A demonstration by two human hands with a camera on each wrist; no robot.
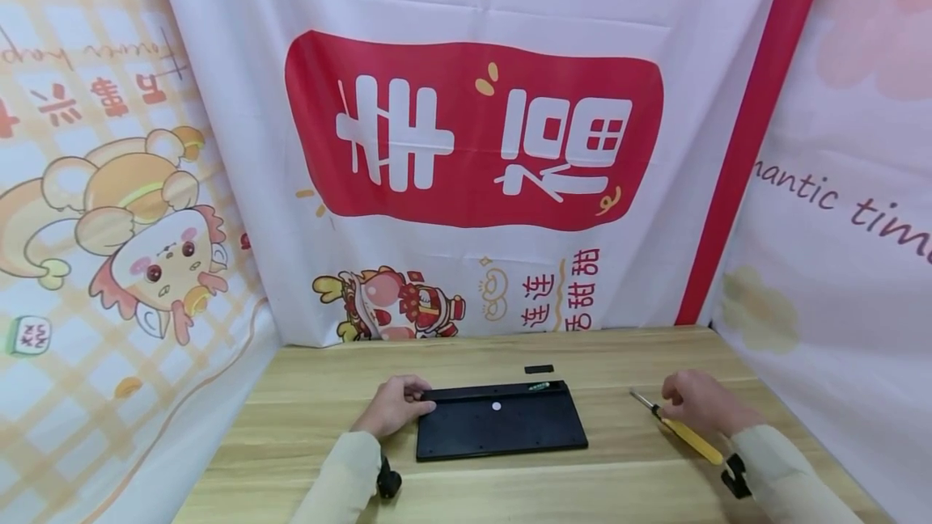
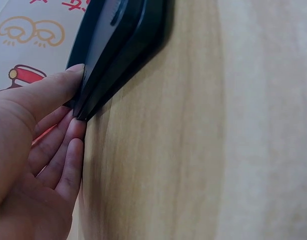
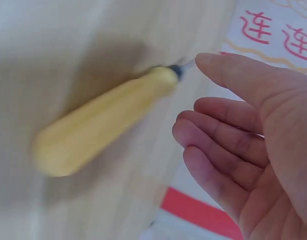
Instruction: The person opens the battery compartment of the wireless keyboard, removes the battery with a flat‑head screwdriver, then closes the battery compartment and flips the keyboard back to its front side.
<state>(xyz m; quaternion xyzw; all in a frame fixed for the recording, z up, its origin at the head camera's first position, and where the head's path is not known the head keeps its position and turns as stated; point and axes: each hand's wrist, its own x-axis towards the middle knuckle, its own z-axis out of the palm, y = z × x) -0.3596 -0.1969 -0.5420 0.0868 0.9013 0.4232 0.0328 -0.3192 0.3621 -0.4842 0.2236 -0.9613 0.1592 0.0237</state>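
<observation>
A black keyboard [image 1: 502,429] lies with its underside up on the wooden table. My left hand [image 1: 396,407] holds its far left corner; in the left wrist view the thumb [image 2: 68,85] is on one face and the fingers are at the edge beneath. Near the keyboard's far right corner, a green battery [image 1: 539,386] shows in an uncovered slot. Beyond that lies a small black cover [image 1: 540,369]. My right hand [image 1: 699,403], fingers loosely bent, hovers by a screwdriver [image 1: 692,438] with a yellow handle. Nothing appears gripped in it, and the right wrist view is blurred around the screwdriver.
The wooden table [image 1: 502,496] extends around the keyboard. Printed cloth hangs behind it [image 1: 466,289] and along the left [image 1: 240,427] and right [image 1: 837,395] sides. Each wrist wears a black camera mount.
</observation>
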